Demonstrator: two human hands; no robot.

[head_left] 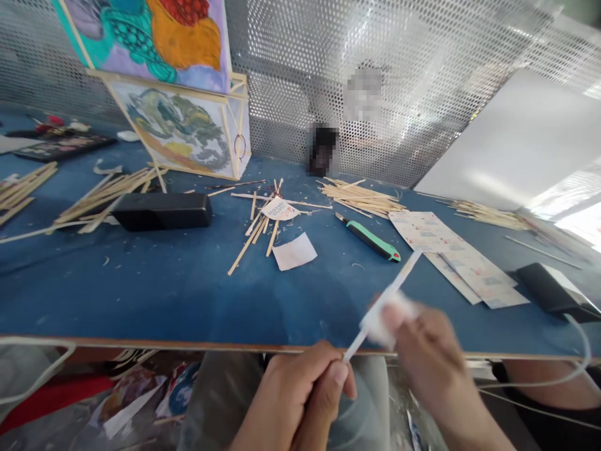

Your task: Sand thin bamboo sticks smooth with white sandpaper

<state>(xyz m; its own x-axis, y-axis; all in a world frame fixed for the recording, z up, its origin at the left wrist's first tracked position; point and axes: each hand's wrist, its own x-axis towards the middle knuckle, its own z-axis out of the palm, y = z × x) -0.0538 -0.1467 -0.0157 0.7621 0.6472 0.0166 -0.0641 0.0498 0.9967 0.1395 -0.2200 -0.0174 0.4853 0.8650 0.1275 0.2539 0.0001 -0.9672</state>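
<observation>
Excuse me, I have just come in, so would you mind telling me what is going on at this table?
A person's left hand grips one end of a thin pale stick, which slants over the near edge of the blue table. The right hand holds a blurred white piece against it, farther along. Beyond lie a green utility knife, printed sheets and loose wooden sticks.

Background stuff around my spot.
Grey perforated metal screen [282,50] ahead of me, flat white panel [511,131] toward my right. Left: wood-framed box with painted sides, orange-teal-purple panel [188,37] above, green-grey swirled panel [178,128] below. Black oblong case [162,211] sits nearer me. Far right: black angular box [551,291], white cord [586,344] beside it.
</observation>
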